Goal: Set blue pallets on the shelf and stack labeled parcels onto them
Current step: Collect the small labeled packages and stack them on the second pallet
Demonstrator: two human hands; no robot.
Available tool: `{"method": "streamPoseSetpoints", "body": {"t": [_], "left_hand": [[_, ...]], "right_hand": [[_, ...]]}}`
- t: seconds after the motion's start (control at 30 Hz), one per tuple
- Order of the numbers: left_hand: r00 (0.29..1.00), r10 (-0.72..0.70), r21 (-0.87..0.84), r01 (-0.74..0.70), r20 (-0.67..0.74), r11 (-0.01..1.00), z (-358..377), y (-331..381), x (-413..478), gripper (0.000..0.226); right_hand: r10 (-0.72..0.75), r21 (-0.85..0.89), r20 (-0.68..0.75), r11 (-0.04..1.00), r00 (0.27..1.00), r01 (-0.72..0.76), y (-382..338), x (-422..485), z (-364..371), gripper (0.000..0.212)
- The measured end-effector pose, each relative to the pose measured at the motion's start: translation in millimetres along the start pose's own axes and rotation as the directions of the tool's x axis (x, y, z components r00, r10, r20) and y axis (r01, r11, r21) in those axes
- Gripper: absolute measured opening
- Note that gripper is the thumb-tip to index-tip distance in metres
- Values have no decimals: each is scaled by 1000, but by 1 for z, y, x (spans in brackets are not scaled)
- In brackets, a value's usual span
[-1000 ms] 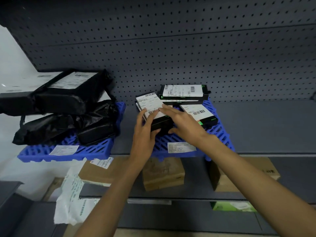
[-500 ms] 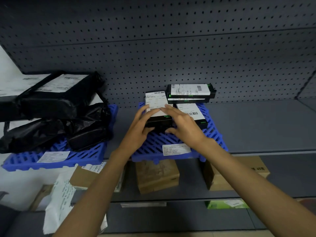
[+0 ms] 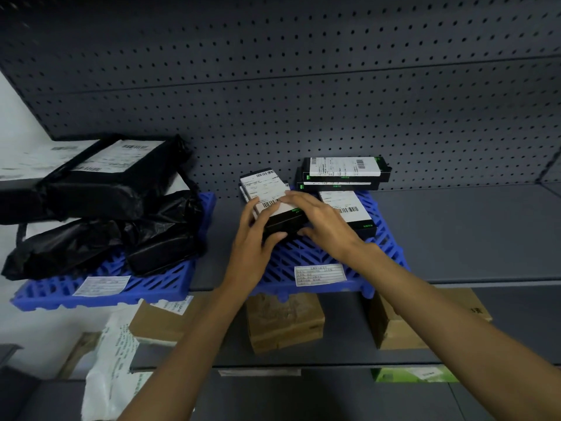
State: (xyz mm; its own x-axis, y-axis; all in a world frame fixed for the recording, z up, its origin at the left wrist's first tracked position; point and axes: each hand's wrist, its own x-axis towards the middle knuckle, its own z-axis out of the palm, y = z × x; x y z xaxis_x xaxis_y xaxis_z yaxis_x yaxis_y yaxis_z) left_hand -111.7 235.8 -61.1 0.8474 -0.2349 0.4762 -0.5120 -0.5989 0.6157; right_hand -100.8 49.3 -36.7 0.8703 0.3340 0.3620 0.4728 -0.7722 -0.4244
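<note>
On the grey shelf [image 3: 470, 232], both hands' fingers [image 3: 299, 199] clasp a labeled parcel [image 3: 273, 205] over the blue pallet [image 3: 306, 256] beneath them; crooked release could topple it off its stack

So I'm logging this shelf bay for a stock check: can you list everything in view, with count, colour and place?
pallets: 2, blue, side by side on upper shelf
labelled boxes: at least 4, black, on right pallet
black bags: several, piled on left pallet
pallet labels: 2, white, at front edges
cardboard boxes: 3, brown, lower shelf
white bag: 1, lower left
green box: 1, bottom right
pegboard: dark grey, behind
left hand: on front box's near left side
right hand: on the same box's right side
</note>
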Motion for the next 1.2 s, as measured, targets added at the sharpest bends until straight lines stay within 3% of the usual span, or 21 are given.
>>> {"method": "streamPoseSetpoints", "body": {"t": [0.4, 0.67, 0.87, 1.2], "left_hand": [[985, 9, 10, -11, 170, 1000, -16, -14, 41, 56], [966, 39, -15, -36, 254, 999, -14, -21, 55, 59], [959, 33, -11, -31, 282, 999, -13, -21, 51, 64], [913, -60, 265, -54, 404, 963, -26, -4, 50, 50]], "right_hand": [[120, -91, -46, 988, 992, -124, -7, 15, 1, 74], [109, -215, -52, 970, 993, -118, -7, 10, -1, 67], [101, -178, -93, 977, 991, -116, -8, 10, -3, 55], [-26, -201, -52, 979, 998, 15, 6, 2, -40, 44]]}}
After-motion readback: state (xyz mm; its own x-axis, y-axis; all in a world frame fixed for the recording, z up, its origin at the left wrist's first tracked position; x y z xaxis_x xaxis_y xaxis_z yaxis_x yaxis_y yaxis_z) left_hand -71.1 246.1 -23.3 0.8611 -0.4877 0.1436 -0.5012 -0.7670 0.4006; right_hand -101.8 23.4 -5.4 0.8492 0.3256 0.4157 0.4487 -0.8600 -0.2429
